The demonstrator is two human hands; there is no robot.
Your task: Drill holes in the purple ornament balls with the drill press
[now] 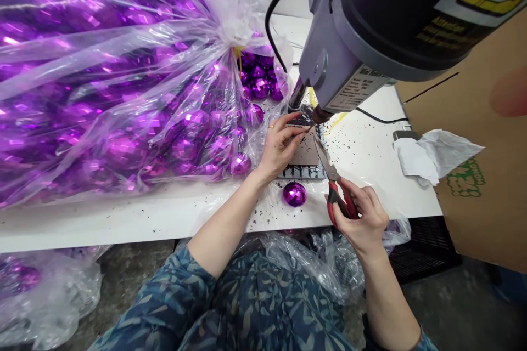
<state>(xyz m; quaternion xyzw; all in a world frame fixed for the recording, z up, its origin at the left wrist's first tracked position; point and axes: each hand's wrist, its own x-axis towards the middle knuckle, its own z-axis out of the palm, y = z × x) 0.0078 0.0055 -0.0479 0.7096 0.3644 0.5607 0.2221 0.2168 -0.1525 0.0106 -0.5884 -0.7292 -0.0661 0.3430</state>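
Observation:
In the head view my right hand [364,213] grips scissors [331,174] with red and black handles. Their blades point up and away, toward the fingertips of my left hand [284,141]. The left fingers are pinched together just below the brown chuck [321,115] of a bench drill [349,60]; whatever is between them is too small to make out. Beneath that hand, a flat grey-brown plate [305,154] lies on the drill's base [303,171]. One shiny purple faceted ball [295,194] rests on the table just in front of the base.
A large clear plastic bag [164,49] full of purple balls covers the left of the white table [123,216]. Dark shavings are scattered around the drill. On the right are crumpled white paper [430,154] and a cardboard box [477,137]. More plastic hangs below the front edge.

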